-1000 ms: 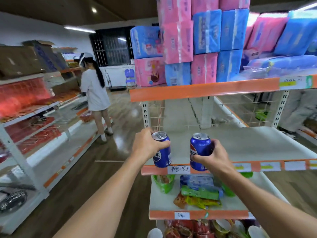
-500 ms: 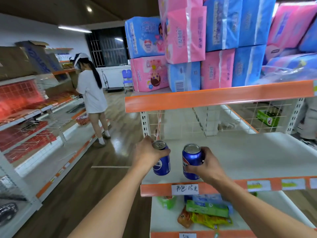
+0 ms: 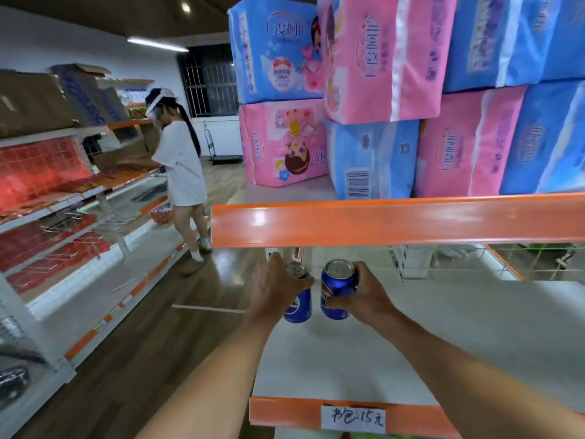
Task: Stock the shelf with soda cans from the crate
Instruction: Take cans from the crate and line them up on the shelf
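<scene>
Two blue cans stood upright side by side, just apart, over the left end of the white shelf (image 3: 443, 327), well in from its orange front strip (image 3: 285, 413). Whether their bases touched the shelf could not be told. The left can (image 3: 299, 307) was gripped by the left hand (image 3: 273, 291), whose fingers wrapped round its near side and covered most of the label. The right can (image 3: 337, 289) was gripped by the right hand (image 3: 364, 296), thumb across the front and fingers curled behind it; its silver top and part of a red-and-white logo showed.

A handwritten price tag (image 3: 354, 419) sat on the strip. Above the cans ran the orange edge of the upper shelf (image 3: 395, 221), stacked with pink and blue packs (image 3: 380, 58). Across the aisle to the left, another person (image 3: 180, 166) in a white shirt faced a rack (image 3: 47, 198) of red goods.
</scene>
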